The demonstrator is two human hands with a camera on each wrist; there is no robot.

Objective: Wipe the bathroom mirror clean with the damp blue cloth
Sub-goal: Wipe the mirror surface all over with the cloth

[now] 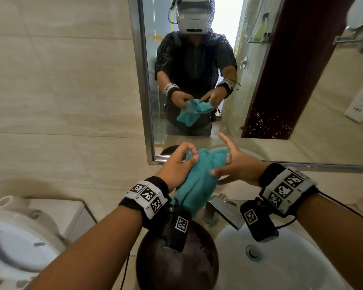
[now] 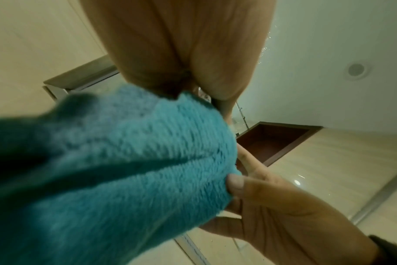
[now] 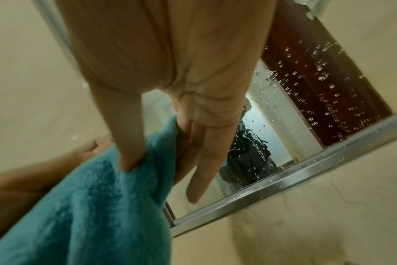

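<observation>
Two hands (image 1: 177, 164) (image 1: 237, 164) pinching blue cloth (image 1: 197, 181), seemingly bunched.

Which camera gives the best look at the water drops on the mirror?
The right wrist view: the water drops stand out sharply against the dark reflected door on the mirror. The head view shows the same speckles, only smaller. The left wrist view catches just a few beside the left hand.
</observation>
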